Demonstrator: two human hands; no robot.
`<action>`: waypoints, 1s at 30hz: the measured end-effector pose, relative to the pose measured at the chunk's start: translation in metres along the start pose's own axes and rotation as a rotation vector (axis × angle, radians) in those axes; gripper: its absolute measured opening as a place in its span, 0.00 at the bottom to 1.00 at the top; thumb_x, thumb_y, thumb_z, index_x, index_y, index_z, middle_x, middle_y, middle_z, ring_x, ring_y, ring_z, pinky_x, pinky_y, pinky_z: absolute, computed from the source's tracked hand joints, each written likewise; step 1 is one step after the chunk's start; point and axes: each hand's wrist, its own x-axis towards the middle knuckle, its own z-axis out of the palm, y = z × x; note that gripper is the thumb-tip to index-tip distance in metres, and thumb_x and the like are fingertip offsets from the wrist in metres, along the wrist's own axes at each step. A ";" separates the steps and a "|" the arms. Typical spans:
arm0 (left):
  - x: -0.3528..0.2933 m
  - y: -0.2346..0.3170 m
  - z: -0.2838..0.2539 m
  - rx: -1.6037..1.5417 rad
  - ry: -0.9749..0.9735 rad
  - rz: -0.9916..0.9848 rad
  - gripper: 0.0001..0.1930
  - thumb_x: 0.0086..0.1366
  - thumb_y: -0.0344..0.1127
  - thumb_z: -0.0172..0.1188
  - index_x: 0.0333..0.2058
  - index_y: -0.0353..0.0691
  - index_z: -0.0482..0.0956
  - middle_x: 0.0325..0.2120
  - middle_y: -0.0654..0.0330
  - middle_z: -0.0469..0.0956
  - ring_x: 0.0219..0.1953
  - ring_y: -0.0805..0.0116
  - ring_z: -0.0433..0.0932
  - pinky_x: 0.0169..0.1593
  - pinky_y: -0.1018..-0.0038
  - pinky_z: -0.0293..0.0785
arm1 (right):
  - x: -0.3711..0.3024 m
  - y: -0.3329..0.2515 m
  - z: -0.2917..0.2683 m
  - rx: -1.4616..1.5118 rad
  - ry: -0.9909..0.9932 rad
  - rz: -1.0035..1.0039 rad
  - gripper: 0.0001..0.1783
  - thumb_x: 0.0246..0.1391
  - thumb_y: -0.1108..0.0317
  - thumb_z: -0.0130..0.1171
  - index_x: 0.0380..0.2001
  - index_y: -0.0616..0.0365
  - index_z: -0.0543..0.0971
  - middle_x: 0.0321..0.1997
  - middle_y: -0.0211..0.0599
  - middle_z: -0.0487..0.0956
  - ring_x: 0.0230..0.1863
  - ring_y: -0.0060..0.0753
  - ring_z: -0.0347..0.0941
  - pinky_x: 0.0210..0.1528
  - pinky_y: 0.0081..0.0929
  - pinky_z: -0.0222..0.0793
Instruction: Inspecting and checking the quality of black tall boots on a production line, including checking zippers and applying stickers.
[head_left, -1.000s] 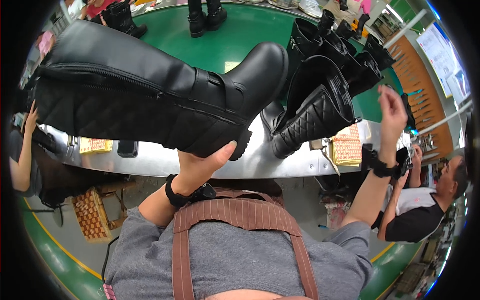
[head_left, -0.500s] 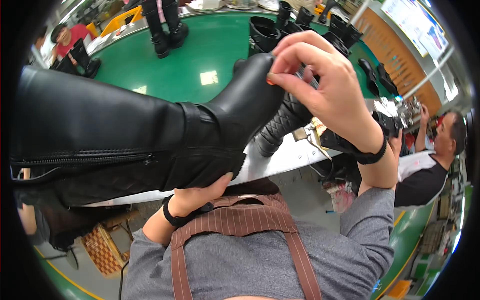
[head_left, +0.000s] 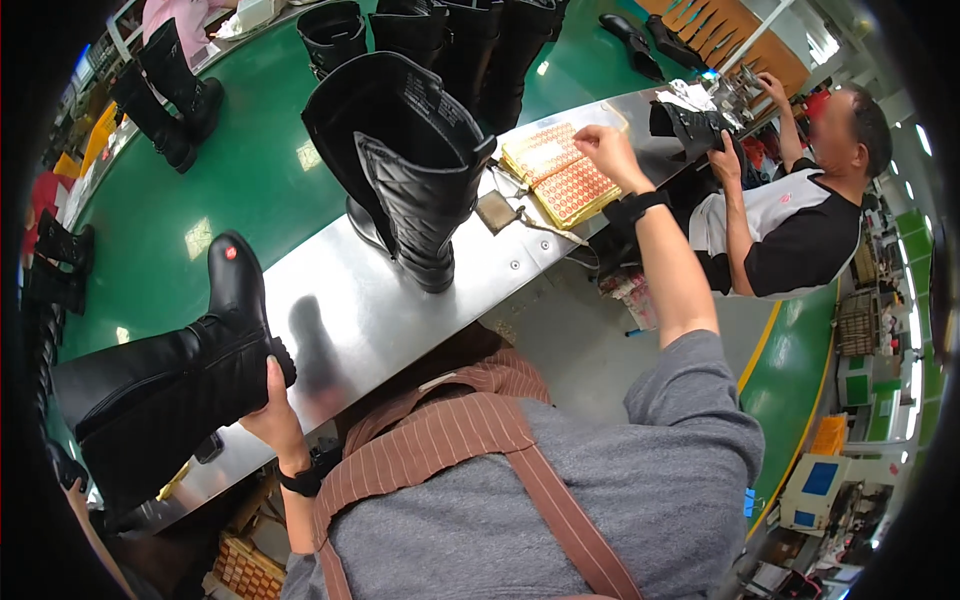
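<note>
My left hand [head_left: 276,418] is closed around the heel and sole of a tall black boot [head_left: 165,375], which lies on its side with its toe pointing up and away. A round red sticker [head_left: 231,253] sits on the boot's toe. My right hand [head_left: 612,160] is over a stack of sheets of round red stickers [head_left: 568,190], its thumb and fingers pinched together; whatever they hold, if anything, is too small to make out. Another tall black boot with a quilted panel [head_left: 415,190] stands upright on the metal ledge between my hands.
The metal ledge [head_left: 375,335] borders a green surface [head_left: 270,180] carrying several black boots [head_left: 480,60]. A small square block with a cord [head_left: 495,212] lies by the sheets. To the right, a co-worker [head_left: 800,200] handles a black boot [head_left: 690,125].
My right hand has left the boot's toe and moved right to the sticker sheets. The red sticker is now on the toe. My left hand has carried the boot lower and to the left.
</note>
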 end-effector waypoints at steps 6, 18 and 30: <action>-0.008 -0.036 -0.006 0.038 0.030 -0.043 0.17 0.58 0.26 0.64 0.45 0.28 0.75 0.42 0.57 0.78 0.42 0.71 0.76 0.50 0.75 0.70 | 0.003 0.028 0.032 0.003 -0.019 -0.058 0.09 0.48 0.70 0.61 0.34 0.60 0.81 0.30 0.46 0.81 0.33 0.41 0.79 0.38 0.33 0.73; -0.012 -0.046 0.007 -0.097 0.090 -0.104 0.14 0.56 0.22 0.63 0.42 0.30 0.75 0.38 0.61 0.78 0.40 0.74 0.76 0.48 0.77 0.71 | 0.019 0.042 0.042 0.067 -0.223 0.114 0.07 0.46 0.76 0.62 0.32 0.62 0.79 0.26 0.34 0.79 0.29 0.26 0.75 0.35 0.25 0.72; -0.008 -0.036 0.004 0.061 0.070 -0.035 0.11 0.54 0.25 0.65 0.38 0.32 0.80 0.35 0.61 0.80 0.38 0.72 0.77 0.47 0.74 0.71 | 0.052 0.125 0.071 -0.003 -0.235 -0.032 0.10 0.50 0.67 0.58 0.36 0.60 0.79 0.31 0.43 0.81 0.34 0.37 0.78 0.40 0.31 0.74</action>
